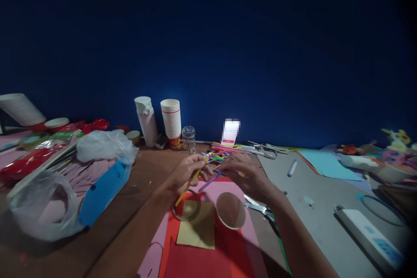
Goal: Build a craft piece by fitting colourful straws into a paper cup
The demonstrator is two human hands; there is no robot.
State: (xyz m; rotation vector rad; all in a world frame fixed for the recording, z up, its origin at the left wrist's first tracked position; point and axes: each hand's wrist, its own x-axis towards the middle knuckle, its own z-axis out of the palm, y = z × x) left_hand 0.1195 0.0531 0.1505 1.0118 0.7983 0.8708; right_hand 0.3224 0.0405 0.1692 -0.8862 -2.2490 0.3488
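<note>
In my left hand (192, 171), fingers pinched together, is a thin yellow stick (187, 192) slanting down to the left; a small white bit shows at its upper end. My right hand (240, 168) is curled fingers-down over a pile of thin coloured sticks (224, 152). A purple stick (210, 181) runs from near its fingertips, but what they pinch is hidden. Below the hands, a paper cup (230, 211) with its mouth up and a roll of tape (173, 210) stand on layered pink and red paper. Under them lies a yellow paper square (196, 234).
Scissors (256, 206) lie right of the cup. At left sits a blue box (104, 195) of pink strips with plastic bags. Cup stacks (171, 124) and a white flask (146, 121) stand behind. A power strip (368, 234), blue paper (329, 165) and marker (292, 168) lie right.
</note>
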